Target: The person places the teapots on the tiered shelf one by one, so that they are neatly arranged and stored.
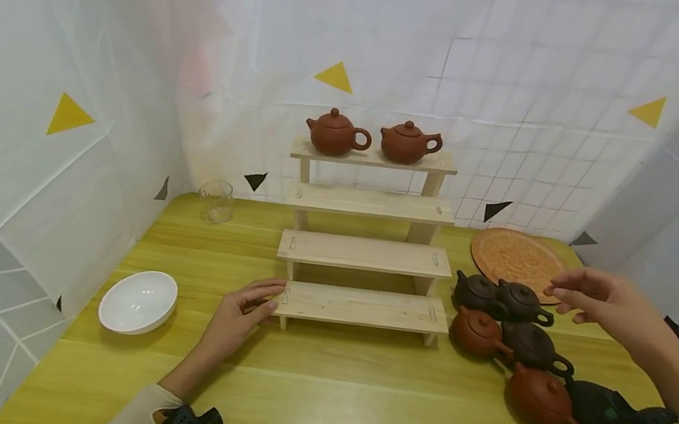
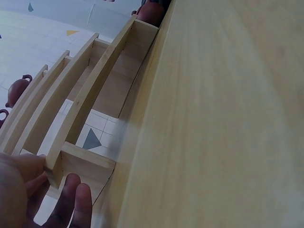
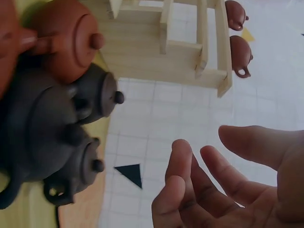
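Note:
At the left end of the lowest step of a four-step wooden display stand (image 1: pixel 359 307), my left hand (image 1: pixel 240 317) holds the board's end between thumb and fingers. In the left wrist view, the fingers (image 2: pixel 71 190) curl by that end. My right hand (image 1: pixel 609 308) is raised above the right side of the table, fingers loosely bent and nothing in them. Below and left of it stand dark teapots (image 1: pixel 532 345) and two reddish-brown teapots (image 1: pixel 479 333), grouped closely. On the top step sit two more reddish-brown teapots, one on the left (image 1: pixel 333 135) and one on the right (image 1: pixel 405 143).
A round brown board (image 1: pixel 512 254) lies behind the grouped teapots. On the left of the table are a white bowl (image 1: pixel 138 301) and, farther back, a clear glass cup (image 1: pixel 217 202). White sheeting (image 1: pixel 390 38) hangs behind and on both sides.

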The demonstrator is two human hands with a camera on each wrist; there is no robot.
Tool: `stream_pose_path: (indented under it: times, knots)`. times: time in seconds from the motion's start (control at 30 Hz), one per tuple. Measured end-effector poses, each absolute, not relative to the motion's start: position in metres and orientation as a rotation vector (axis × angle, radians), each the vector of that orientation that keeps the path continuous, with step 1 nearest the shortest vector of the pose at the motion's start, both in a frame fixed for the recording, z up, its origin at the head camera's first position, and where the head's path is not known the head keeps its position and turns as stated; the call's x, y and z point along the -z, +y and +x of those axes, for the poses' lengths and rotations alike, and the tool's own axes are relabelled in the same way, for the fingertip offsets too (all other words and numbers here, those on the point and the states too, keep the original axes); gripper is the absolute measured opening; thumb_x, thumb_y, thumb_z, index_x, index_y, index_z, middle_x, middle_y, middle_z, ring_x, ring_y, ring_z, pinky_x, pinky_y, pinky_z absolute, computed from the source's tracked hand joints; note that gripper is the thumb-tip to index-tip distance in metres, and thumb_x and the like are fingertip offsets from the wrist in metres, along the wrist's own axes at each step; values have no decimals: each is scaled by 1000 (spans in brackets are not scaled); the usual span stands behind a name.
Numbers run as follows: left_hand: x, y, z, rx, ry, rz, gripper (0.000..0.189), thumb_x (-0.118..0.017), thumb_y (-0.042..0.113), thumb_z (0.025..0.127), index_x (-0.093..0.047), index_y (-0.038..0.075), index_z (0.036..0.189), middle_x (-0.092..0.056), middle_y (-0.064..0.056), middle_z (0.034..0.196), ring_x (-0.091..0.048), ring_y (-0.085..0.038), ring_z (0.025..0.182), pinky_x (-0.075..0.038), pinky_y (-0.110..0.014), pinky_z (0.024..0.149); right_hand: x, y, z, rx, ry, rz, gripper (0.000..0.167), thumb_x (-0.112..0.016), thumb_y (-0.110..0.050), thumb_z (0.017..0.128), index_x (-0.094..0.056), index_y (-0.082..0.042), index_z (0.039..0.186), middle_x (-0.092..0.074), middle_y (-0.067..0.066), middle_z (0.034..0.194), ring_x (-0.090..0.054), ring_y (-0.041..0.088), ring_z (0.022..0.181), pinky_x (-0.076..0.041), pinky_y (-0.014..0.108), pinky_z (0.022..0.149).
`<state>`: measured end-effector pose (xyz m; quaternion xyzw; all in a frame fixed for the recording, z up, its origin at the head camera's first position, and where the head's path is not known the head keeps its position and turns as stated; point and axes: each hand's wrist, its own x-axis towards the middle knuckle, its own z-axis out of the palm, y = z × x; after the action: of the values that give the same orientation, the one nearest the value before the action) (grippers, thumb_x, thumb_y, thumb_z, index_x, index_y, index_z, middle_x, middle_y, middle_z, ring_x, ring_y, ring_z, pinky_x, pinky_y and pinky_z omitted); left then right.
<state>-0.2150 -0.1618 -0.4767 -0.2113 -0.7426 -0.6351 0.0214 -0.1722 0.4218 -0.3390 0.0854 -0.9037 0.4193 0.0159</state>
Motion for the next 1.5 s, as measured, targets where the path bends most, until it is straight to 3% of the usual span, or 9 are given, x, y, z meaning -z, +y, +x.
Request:
stream_pose_path:
  times: [0.47,0.77,0.97,1.23,1.33,1.4,1.5]
  knots:
    - [478,-165,-216,1963,-2290,-662,31,-67,11,104,-70,1,134,-59,-12,144,-66,-26,104,-61,-39,79,371,446,-140,-1268,-2890,109,31,-60,-18,108,-57,3,131,-70,-15,110,-66,15,89,-56,33,67]
    - [477,-166,-216,1964,-2310,-660,32,-67,15,104,-71,6,134,-59,-6,144,-66,-28,107,-61,-42,78,389,457,-126,-1221,-2973,25,43,-60,-27,109,-52,3,137,-71,0,114,-60,23,83,-50,34,62]
    - [478,-165,-217,1960,-2295,-671,32,-67,14,104,-70,4,134,-60,-8,144,-66,-26,105,-61,-41,77,402,467,-116,-1253,-2983,29,49,-60,-27,109,-46,5,143,-68,10,121,-61,23,84,-48,37,59]
    - [478,-165,-218,1959,-2307,-655,31,-67,15,104,-71,5,134,-60,-6,144,-66,-26,104,-61,-40,77,420,485,-105,-1162,-3019,-19,52,-61,-29,108,-48,7,145,-66,13,124,-62,-1,93,-54,33,65]
    - [477,-165,-219,1958,-2306,-654,31,-67,15,104,-71,6,134,-60,-5,143,-66,-26,104,-61,-39,77,421,490,-102,-1170,-3025,-75,54,-61,-30,108,-47,8,144,-66,13,124,-60,-4,93,-52,34,65]
    - [477,-165,-219,1955,-2306,-658,31,-67,15,104,-71,6,134,-60,-5,143,-66,-27,104,-61,-39,77,420,494,-100,-1176,-3039,-125,57,-62,-32,108,-46,9,144,-65,14,125,-60,-2,93,-48,35,63]
    - [478,-165,-218,1942,-2307,-665,31,-67,15,104,-71,6,134,-60,-6,143,-66,-27,104,-61,-39,77,420,499,-99,-1169,-3077,-159,64,-63,-34,107,-41,11,147,-61,23,131,-63,16,101,-48,38,64]
